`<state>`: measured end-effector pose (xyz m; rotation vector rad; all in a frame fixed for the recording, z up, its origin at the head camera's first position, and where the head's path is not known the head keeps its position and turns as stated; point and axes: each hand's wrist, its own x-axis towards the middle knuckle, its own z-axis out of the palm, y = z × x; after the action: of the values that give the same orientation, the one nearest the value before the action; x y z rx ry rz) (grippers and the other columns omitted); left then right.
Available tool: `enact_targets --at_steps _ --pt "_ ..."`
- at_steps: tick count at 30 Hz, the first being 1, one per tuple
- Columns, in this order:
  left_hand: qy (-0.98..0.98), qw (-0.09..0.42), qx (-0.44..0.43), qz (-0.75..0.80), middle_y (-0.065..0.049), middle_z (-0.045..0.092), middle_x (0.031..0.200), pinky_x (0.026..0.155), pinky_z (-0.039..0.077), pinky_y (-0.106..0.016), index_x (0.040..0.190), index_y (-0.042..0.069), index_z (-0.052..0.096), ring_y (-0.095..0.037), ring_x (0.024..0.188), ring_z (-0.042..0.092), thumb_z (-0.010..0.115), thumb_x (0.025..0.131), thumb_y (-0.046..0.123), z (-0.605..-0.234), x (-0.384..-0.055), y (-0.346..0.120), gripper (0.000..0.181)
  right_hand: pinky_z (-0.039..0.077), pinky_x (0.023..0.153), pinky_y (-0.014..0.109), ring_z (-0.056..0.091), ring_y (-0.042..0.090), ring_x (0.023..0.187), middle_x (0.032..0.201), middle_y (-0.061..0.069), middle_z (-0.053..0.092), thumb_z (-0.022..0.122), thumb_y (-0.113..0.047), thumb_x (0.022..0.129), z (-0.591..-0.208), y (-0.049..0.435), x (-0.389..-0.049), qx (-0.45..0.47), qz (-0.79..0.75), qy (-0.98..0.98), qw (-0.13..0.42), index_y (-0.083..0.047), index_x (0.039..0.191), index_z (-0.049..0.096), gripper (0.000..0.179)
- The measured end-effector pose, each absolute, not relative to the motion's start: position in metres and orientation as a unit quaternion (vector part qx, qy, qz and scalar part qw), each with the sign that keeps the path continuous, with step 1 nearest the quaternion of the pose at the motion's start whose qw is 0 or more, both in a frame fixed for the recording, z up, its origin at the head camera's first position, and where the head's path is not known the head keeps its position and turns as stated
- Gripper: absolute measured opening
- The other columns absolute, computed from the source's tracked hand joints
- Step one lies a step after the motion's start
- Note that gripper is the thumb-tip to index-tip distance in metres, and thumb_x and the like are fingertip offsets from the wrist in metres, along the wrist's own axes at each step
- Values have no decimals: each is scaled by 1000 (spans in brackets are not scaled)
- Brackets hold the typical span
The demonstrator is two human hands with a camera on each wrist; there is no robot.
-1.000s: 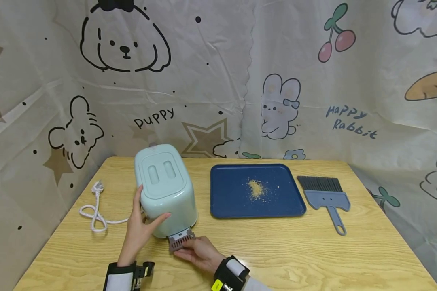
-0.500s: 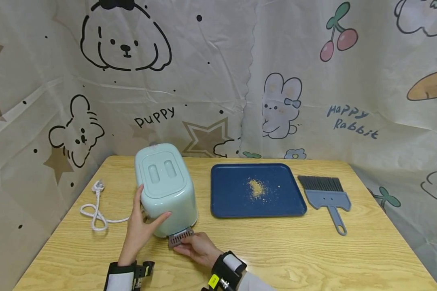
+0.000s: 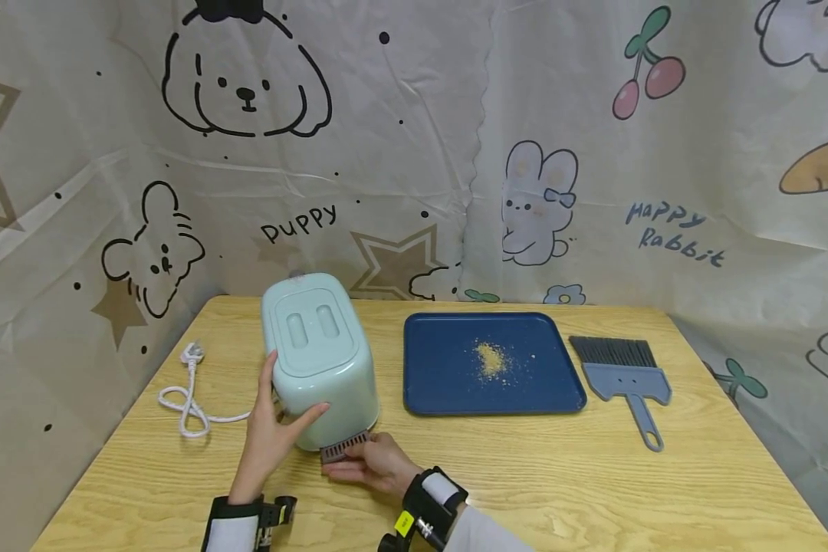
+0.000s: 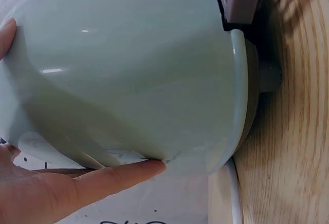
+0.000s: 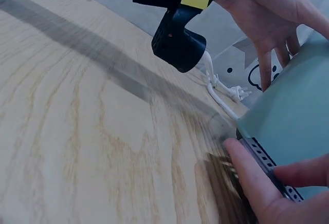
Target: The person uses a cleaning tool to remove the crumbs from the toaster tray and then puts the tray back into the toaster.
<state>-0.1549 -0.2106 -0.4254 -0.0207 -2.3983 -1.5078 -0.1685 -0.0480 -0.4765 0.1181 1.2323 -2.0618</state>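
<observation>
A mint-green toaster (image 3: 341,399) with a lid-like top marked by two raised ovals stands at the left of the table. Against its front left corner my left hand (image 3: 265,441) rests, thumb on the front face, other fingers straight along the side. At the toaster's lower front edge, my right hand (image 3: 382,464) pinches the slotted brown handle of a crumb tray (image 3: 345,447), thumb above and fingers beneath. Only this handle shows, close against the body, and the rest is hidden inside. In the left wrist view, the crumb tray's handle (image 4: 241,0) appears at the top right.
To the right lies a blue tray (image 3: 421,399) holding a small heap of yellowish crumbs (image 3: 491,360). A grey brush (image 3: 628,379) with dark bristles lies beyond it. The white cord (image 3: 193,410) with its plug is looped left of the toaster. Printed cloth hangs behind.
My right hand has pushed the crumb tray inward; the pale strip behind its handle is now out of sight. The left hand stays on the toaster. The head view has shifted slightly.
</observation>
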Motion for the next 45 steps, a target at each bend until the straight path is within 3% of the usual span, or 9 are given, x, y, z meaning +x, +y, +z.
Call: enact_targets --at_steps 14,19,24,31,34,37,41,43,45 --pt "-836 161 -9 -525 -25 17 142 90 38 -59 144 21 3 -43 125 24 73 73 13 -424 -153 -212 100 50 85 39 53 42 101 103 31 56 39 12 87 -475 -48 -178 39 -785 477 395 17 129 23 45" --pt "-839 165 -17 -518 -25 15 142 91 37 -60 144 22 0 -42 126 23 75 71 13 -427 -156 -209 105 52 82 37 59 35 94 100 31 59 47 6 87 -477 -39 -183 9 -760 517 394 16 120 39 35" --pt "-848 140 -34 -511 -21 5 146 100 22 -61 142 23 -14 -41 130 12 80 65 15 -439 -154 -211 122 54 75 36 64 31 82 91 31 61 54 4 84 -479 -19 -190 -15 -726 606 327 15 104 48 24" --pt "-849 97 -42 -517 -16 -3 148 105 10 -59 137 28 -24 -40 131 6 85 55 14 -458 -154 -217 137 52 77 39 58 31 90 105 23 53 71 -5 73 -474 -9 -200 -118 -596 774 178 13 130 27 74" --pt "-852 120 -63 -505 -22 -1 146 102 14 -61 137 19 -26 -45 128 10 86 50 10 -462 -155 -217 142 45 90 42 48 31 109 125 21 43 79 -17 66 -472 -16 -202 -191 -506 834 110 6 136 22 93" --pt "-853 132 -76 -499 -27 3 143 108 17 -44 136 10 -28 -46 126 14 86 48 6 -465 -155 -214 143 37 99 40 38 27 121 134 14 36 83 -19 59 -475 -24 -202 -252 -483 836 67 -3 139 15 107" --pt "-859 125 -64 -493 -28 8 142 108 19 -42 135 7 -27 -44 126 16 84 55 9 -463 -155 -212 137 37 99 37 40 24 118 131 10 37 86 -16 53 -478 -31 -203 -277 -479 832 41 -6 139 9 116" --pt "-860 120 -53 -493 -27 10 142 102 20 -59 137 10 -25 -45 126 18 83 59 14 -460 -155 -212 133 35 101 40 37 27 120 133 13 34 86 -15 52 -478 -32 -202 -268 -469 840 46 -1 139 3 121" --pt "-861 122 -44 -492 -27 12 141 101 21 -60 138 12 -23 -44 126 20 81 62 17 -458 -155 -211 129 32 103 43 34 31 123 136 17 29 87 -15 52 -478 -33 -202 -265 -457 848 55 4 138 -3 126"
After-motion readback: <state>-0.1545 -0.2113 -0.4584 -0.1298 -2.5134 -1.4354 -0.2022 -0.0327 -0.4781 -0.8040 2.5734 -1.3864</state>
